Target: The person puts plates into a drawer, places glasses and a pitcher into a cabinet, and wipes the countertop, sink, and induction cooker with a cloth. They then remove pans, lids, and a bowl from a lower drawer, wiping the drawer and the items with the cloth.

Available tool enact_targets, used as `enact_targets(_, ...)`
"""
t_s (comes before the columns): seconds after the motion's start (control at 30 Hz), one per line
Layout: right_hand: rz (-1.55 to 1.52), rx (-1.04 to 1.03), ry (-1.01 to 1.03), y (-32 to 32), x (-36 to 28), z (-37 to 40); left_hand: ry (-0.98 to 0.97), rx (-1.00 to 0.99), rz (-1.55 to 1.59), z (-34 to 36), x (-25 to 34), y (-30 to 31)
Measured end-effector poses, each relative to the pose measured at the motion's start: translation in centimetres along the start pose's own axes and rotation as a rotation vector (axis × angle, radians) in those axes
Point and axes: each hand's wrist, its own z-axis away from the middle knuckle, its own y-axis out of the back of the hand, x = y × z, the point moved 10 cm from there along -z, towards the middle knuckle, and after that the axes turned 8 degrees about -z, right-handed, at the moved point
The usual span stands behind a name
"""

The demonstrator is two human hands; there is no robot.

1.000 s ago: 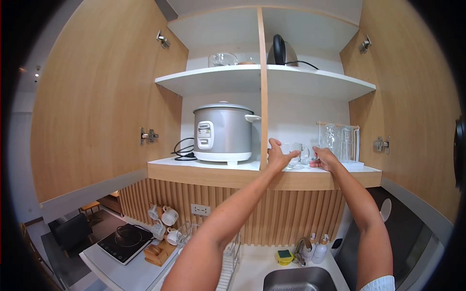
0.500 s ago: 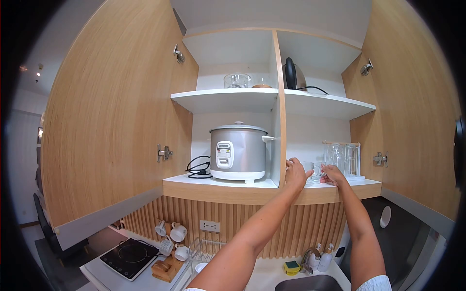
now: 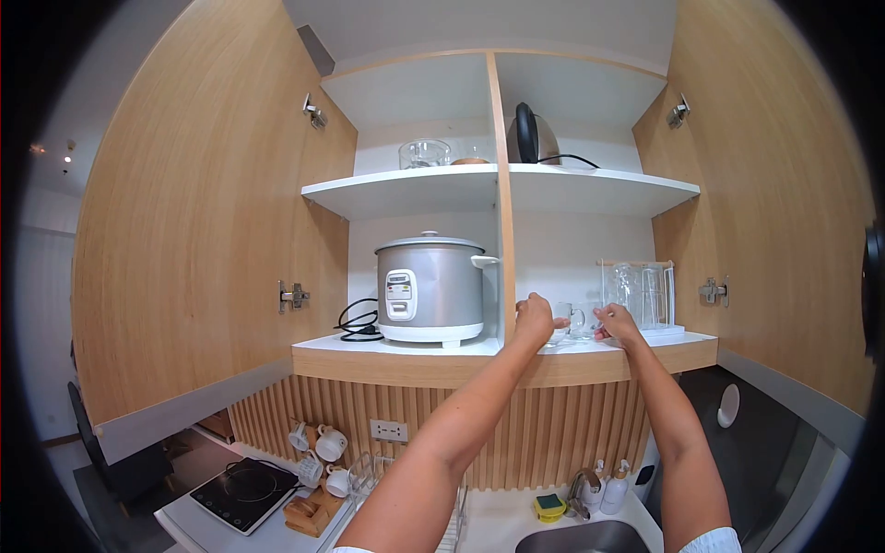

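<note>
Clear glass mugs (image 3: 561, 323) stand on the lower right cabinet shelf between my two hands. My left hand (image 3: 536, 322) is closed round the left side of one mug, its fingertips partly hidden behind the glass. A mug handle (image 3: 578, 322) shows to the right of it. My right hand (image 3: 618, 324) has its fingers curled in at the right side of the glassware, seemingly on another clear mug (image 3: 592, 318); the see-through glass makes its outline hard to follow. Just right of that hand, tall glasses (image 3: 651, 293) sit in a white rack.
A rice cooker (image 3: 430, 290) stands left of the wooden divider (image 3: 504, 212). On the upper shelf are an electric kettle (image 3: 535, 138) and a glass bowl (image 3: 424, 154). Cabinet doors (image 3: 184, 230) hang wide on both sides. Below are a sink (image 3: 583, 538), sponge (image 3: 549, 506) and induction cooktop (image 3: 245, 493).
The view has shifted so the cabinet sits further left. My hands are a little further apart, and more of the glassware shows between them.
</note>
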Motion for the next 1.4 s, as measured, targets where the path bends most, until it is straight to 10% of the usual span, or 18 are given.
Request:
enact_targets(0.73, 0.067, 0.033, 0.079, 0.2, -0.5, -0.1, -0.083, -0.298, -0.078, -3.1, -0.5, -3.0)
enact_targets(0.8, 0.075, 0.040, 0.109, 0.4, -0.4, -0.1, -0.266, -0.112, -0.221, -3.6, 0.1, -3.0)
enact_targets(0.97, 0.067, 0.050, 0.062, 0.3, -0.6, 0.4, -0.020, 0.276, 0.007, -1.5, 0.3, 2.6)
enact_targets(1.17, 0.098, 0.018, 0.043, 0.0, -0.9, 0.5, -0.055, -0.149, 0.013, 0.4, 3.5, 1.0)
enact_targets(1.4, 0.107, 0.008, 0.034, -0.1, -1.2, 0.7, -0.066, -0.111, 0.014, -1.4, 1.8, -1.1)
